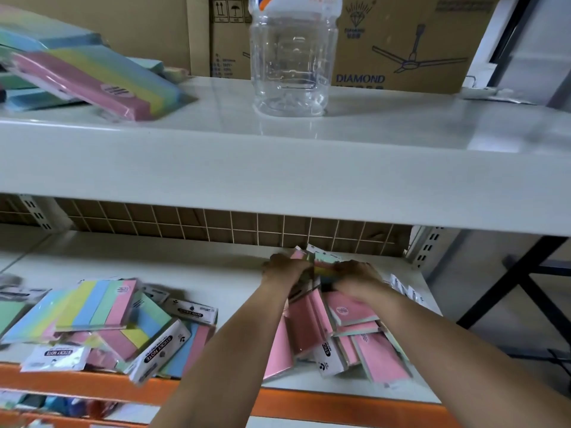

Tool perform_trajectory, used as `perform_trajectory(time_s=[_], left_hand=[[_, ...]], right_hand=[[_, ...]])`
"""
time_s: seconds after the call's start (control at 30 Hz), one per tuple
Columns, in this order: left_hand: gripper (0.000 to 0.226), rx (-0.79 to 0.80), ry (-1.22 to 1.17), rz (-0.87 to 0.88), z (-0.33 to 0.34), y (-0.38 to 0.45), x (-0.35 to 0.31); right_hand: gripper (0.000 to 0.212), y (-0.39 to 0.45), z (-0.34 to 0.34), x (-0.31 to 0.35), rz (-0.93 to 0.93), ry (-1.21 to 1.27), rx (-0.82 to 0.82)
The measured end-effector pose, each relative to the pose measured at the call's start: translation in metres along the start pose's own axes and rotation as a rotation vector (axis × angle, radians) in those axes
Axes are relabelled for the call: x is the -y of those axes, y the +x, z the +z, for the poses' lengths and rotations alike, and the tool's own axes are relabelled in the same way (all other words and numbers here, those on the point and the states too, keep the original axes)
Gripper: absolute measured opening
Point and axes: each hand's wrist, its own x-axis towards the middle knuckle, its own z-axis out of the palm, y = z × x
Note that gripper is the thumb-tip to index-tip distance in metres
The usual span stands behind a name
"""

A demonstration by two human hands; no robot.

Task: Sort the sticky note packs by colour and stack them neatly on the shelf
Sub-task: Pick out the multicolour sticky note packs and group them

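On the lower shelf (197,267) my left hand (285,268) and my right hand (358,274) grip a bundle of sticky note packs (319,257) from both sides, near the back of the shelf. The bundle shows pink, green and yellow edges. Below my hands lies a heap of pink packs (349,338), some overlapping. A loose pile of striped multicolour packs (99,316) lies at the front left of the same shelf. More striped packs (92,75) lie tilted on the upper shelf at the left.
A clear plastic jar (290,57) stands on the upper shelf (309,168), with cardboard boxes (401,41) behind it. A wire grid (216,223) backs the lower shelf. An orange beam (92,384) runs along its front edge. A black frame (509,291) stands at the right.
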Motion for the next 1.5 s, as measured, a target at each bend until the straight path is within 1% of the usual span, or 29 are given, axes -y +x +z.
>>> perform_trajectory(time_s=[0.07,0.1,0.17,0.2,0.3,0.37,0.4,0.43,0.5,0.53,0.6,0.63,0.67,0.73,0.77,0.8,0.87,0.9,1.03,1.1,1.13,1.2,1.3,1.33,1.43,1.5], left_hand=[[0.054,0.109,-0.099,0.036,0.004,-0.002,0.000],[0.047,0.122,-0.106,0.040,0.003,-0.008,-0.002],[0.040,0.110,-0.141,0.062,-0.001,-0.016,-0.007],[0.036,0.102,-0.162,0.068,-0.001,-0.016,-0.008],[0.034,0.084,-0.207,0.081,-0.004,-0.019,-0.009],[0.031,0.061,-0.220,0.101,-0.012,-0.024,-0.011],[0.028,0.051,-0.212,0.110,-0.016,-0.026,-0.011],[0.027,0.043,-0.200,0.112,-0.022,-0.026,-0.010],[0.031,0.010,-0.195,0.119,-0.035,-0.025,-0.008],[0.030,-0.012,-0.208,0.124,-0.042,-0.025,-0.007],[0.026,-0.046,-0.251,0.125,-0.055,-0.024,-0.003],[0.023,-0.046,-0.280,0.116,-0.061,-0.026,-0.002],[0.021,-0.043,-0.312,0.112,-0.067,-0.028,0.000],[0.024,-0.031,-0.354,0.097,-0.078,-0.031,0.004],[0.027,-0.024,-0.377,0.084,-0.084,-0.031,0.007],[0.032,-0.024,-0.410,0.080,-0.090,-0.032,0.010],[0.042,-0.011,-0.471,0.071,-0.103,-0.036,0.014],[0.044,0.001,-0.497,0.058,-0.111,-0.039,0.017],[0.027,0.020,-0.626,0.014,-0.142,-0.051,0.029],[0.032,0.034,-0.668,0.028,-0.159,-0.057,0.037],[0.037,0.047,-0.676,0.034,-0.169,-0.060,0.041],[0.035,0.074,-0.688,0.038,-0.188,-0.067,0.048],[0.031,0.091,-0.667,0.073,-0.214,-0.076,0.061],[0.033,0.094,-0.649,0.096,-0.222,-0.079,0.065],[0.035,0.113,-0.626,0.124,-0.247,-0.090,0.077],[0.041,0.124,-0.621,0.114,-0.262,-0.096,0.083]], right_hand=[[0.039,-0.002,-0.003,0.001,0.002,0.018,0.002],[0.047,-0.005,-0.006,0.003,0.000,0.031,0.013],[0.059,-0.007,-0.008,0.005,-0.021,0.025,0.037],[0.061,-0.007,-0.009,0.005,-0.031,0.021,0.046],[0.059,-0.008,-0.013,0.008,-0.044,0.059,0.068],[0.062,-0.011,-0.018,0.011,-0.113,0.092,0.101],[0.062,-0.013,-0.022,0.013,-0.146,0.150,0.125],[0.056,-0.016,-0.025,0.015,-0.162,0.241,0.155],[0.039,-0.018,-0.030,0.020,-0.157,0.345,0.128],[0.034,-0.018,-0.032,0.023,-0.155,0.335,0.086],[0.036,-0.021,-0.036,0.033,-0.130,0.332,-0.009],[0.038,-0.023,-0.036,0.038,-0.124,0.333,-0.037],[0.044,-0.024,-0.036,0.043,-0.114,0.320,-0.050],[0.067,-0.028,-0.036,0.056,-0.082,0.292,-0.061],[0.073,-0.031,-0.036,0.064,-0.064,0.286,-0.066],[0.073,-0.035,-0.036,0.072,-0.041,0.291,-0.066],[0.066,-0.041,-0.034,0.087,-0.011,0.323,-0.057],[0.062,-0.045,-0.033,0.096,-0.007,0.350,-0.054],[0.047,-0.058,-0.027,0.137,-0.044,0.514,-0.025],[0.033,-0.066,-0.025,0.158,-0.020,0.550,-0.016],[0.030,-0.069,-0.023,0.168,-0.003,0.589,-0.018],[0.035,-0.077,-0.016,0.185,0.039,0.725,-0.040],[0.061,-0.086,-0.001,0.206,0.128,0.950,-0.107],[0.065,-0.092,0.001,0.213,0.148,1.001,-0.104],[0.057,-0.105,0.004,0.230,0.137,1.037,-0.087],[0.060,-0.113,0.007,0.241,0.126,1.071,-0.100]])
